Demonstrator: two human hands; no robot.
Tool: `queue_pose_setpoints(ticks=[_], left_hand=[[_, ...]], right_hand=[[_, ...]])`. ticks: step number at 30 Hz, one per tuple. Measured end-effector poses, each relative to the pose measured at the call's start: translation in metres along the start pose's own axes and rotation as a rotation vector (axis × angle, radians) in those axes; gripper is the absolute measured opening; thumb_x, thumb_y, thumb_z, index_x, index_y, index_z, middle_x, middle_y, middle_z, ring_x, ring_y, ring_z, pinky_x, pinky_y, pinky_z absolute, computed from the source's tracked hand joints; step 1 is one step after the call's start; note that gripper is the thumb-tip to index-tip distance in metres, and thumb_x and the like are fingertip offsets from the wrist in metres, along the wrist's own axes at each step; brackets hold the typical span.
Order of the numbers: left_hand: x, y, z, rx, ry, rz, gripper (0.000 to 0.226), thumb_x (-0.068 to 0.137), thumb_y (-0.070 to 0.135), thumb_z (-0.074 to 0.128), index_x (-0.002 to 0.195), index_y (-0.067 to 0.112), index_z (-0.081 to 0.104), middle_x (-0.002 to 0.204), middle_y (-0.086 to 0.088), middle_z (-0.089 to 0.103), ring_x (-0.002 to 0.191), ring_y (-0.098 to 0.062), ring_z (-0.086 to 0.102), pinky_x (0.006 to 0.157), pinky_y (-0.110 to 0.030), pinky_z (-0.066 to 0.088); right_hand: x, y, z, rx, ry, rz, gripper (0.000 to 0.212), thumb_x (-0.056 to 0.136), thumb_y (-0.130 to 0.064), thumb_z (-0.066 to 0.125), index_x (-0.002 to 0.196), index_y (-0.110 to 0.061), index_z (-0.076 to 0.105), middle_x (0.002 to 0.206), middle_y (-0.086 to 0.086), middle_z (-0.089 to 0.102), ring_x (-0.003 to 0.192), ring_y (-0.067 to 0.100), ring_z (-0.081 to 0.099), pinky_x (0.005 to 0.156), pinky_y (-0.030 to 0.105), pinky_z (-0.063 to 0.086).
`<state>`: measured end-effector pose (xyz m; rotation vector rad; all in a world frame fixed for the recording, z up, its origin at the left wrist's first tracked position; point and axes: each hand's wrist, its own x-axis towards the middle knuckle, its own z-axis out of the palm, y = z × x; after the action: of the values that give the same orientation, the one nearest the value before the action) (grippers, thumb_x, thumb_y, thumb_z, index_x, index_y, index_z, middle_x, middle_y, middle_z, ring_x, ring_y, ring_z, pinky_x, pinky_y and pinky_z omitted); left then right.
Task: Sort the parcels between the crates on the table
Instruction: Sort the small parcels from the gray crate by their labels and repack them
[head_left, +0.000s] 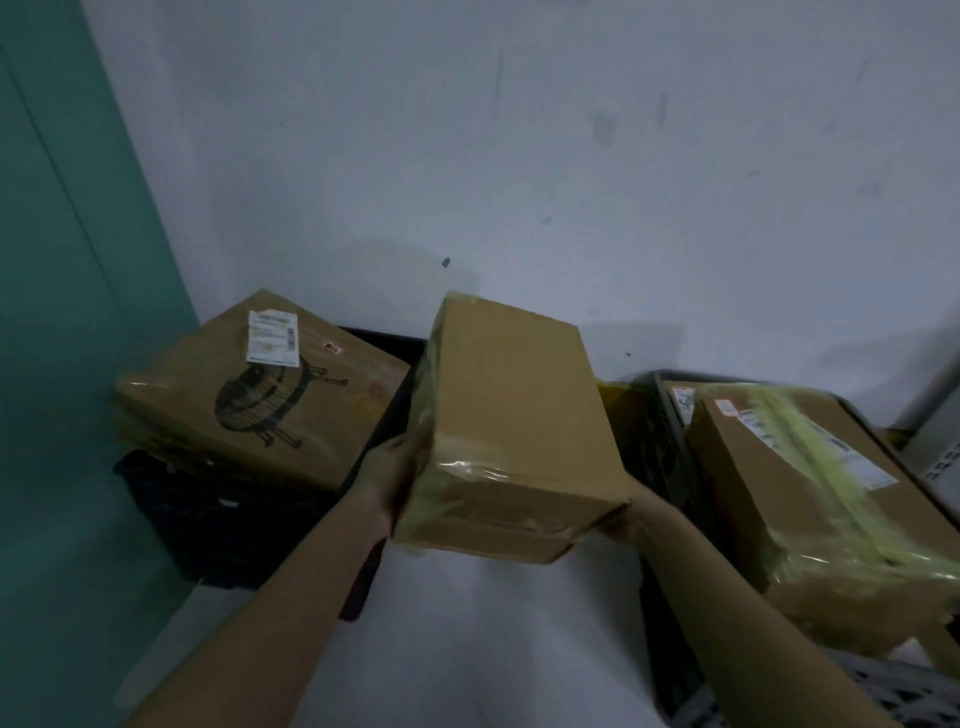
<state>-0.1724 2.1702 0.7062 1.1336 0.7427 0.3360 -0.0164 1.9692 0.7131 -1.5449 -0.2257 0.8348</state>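
- Hands apart, left hand (397, 480) pressed to one side of taped cardboard parcel (511, 431), right hand (626, 519) cupping near corner; finger curl mostly hidden.
- Held aloft between black left crate (208, 525) and right crate (670, 441).
- Likely stiff, moderately light; glossy tape slippery, best gripped on opposite sides.

Background — pale grey wall (519, 130), scuffed, small dark marks. Teal panel (62, 260) at far left, running down beside it.

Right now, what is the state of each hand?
Left hand: grips the plain brown cardboard parcel at its left side.
Right hand: holds its right underside; fingers hidden.
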Motion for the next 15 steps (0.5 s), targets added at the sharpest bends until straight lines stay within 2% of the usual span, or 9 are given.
queue_pose_setpoints(ticks=[1,2,4,5,8,9,11,12,15], left_hand=[[0.002,0.009,-0.002,0.013,0.048,0.064,0.043,0.086,0.038,0.074,0.114,0.005,0.071,0.101,-0.019,0.074,0.073,-0.023,0.073,0.063,-0.031,0.056],[0.003,0.02,-0.002,0.041,0.098,0.149,0.048,0.08,0.04,0.079,0.117,0.011,0.069,0.102,-0.01,0.076,0.083,-0.022,0.073,0.068,-0.032,0.057],[0.0,0.044,0.004,0.082,0.197,0.322,0.047,0.076,0.036,0.084,0.116,0.017,0.066,0.101,0.001,0.074,0.089,-0.017,0.071,0.072,-0.032,0.056],[-0.003,0.055,0.009,0.107,0.233,0.389,0.048,0.075,0.034,0.085,0.116,0.018,0.064,0.1,0.004,0.072,0.089,-0.015,0.069,0.071,-0.032,0.055],[-0.008,0.081,0.025,0.203,0.304,0.541,0.05,0.074,0.035,0.085,0.114,0.029,0.055,0.096,0.014,0.066,0.085,-0.007,0.064,0.065,-0.028,0.048],[-0.01,0.087,0.03,0.238,0.324,0.581,0.051,0.074,0.036,0.085,0.114,0.032,0.054,0.095,0.016,0.065,0.084,-0.005,0.064,0.065,-0.028,0.048],[-0.013,0.099,0.032,0.261,0.311,0.645,0.05,0.077,0.033,0.083,0.118,0.034,0.054,0.098,0.019,0.064,0.084,-0.002,0.063,0.065,-0.027,0.05],[-0.014,0.105,0.03,0.241,0.273,0.673,0.049,0.08,0.03,0.081,0.122,0.033,0.056,0.102,0.019,0.064,0.086,-0.001,0.063,0.066,-0.026,0.05],[-0.02,0.121,0.024,0.244,0.114,0.73,0.048,0.085,0.026,0.075,0.13,0.025,0.059,0.112,0.015,0.066,0.098,-0.001,0.064,0.072,-0.019,0.053]], right_hand=[[0.008,-0.012,-0.004,-0.043,0.085,-0.025,0.024,0.104,-0.019,0.047,0.102,-0.005,0.067,0.093,0.013,0.069,0.078,0.026,0.066,0.075,0.044,0.059],[0.016,-0.023,-0.009,-0.057,0.173,-0.048,0.028,0.104,-0.025,0.046,0.116,-0.006,0.064,0.105,0.013,0.067,0.09,0.029,0.064,0.083,0.051,0.057],[0.019,-0.045,-0.009,-0.04,0.259,-0.134,0.041,0.103,-0.04,0.045,0.133,-0.013,0.052,0.125,0.01,0.058,0.11,0.032,0.058,0.088,0.053,0.054],[0.014,-0.054,0.0,-0.075,0.198,-0.207,0.05,0.1,-0.05,0.046,0.14,-0.019,0.045,0.132,0.006,0.053,0.117,0.031,0.054,0.088,0.052,0.053],[-0.004,-0.071,0.045,-0.219,-0.164,-0.314,0.079,0.081,-0.073,0.057,0.148,-0.045,0.025,0.141,-0.009,0.047,0.13,0.025,0.049,0.095,0.051,0.051],[-0.008,-0.07,0.06,-0.221,-0.224,-0.326,0.083,0.076,-0.07,0.066,0.145,-0.053,0.023,0.138,-0.011,0.051,0.126,0.023,0.054,0.098,0.051,0.051],[-0.01,-0.069,0.075,-0.133,-0.194,-0.321,0.077,0.079,-0.058,0.072,0.141,-0.058,0.026,0.129,-0.008,0.06,0.113,0.024,0.064,0.091,0.054,0.055],[-0.01,-0.069,0.076,-0.033,-0.147,-0.323,0.068,0.086,-0.049,0.07,0.142,-0.051,0.032,0.126,-0.005,0.063,0.108,0.025,0.067,0.084,0.051,0.059],[-0.016,-0.077,0.064,0.136,0.034,-0.417,0.037,0.1,-0.026,0.056,0.136,-0.024,0.047,0.115,-0.003,0.067,0.097,0.014,0.069,0.065,0.022,0.059]])
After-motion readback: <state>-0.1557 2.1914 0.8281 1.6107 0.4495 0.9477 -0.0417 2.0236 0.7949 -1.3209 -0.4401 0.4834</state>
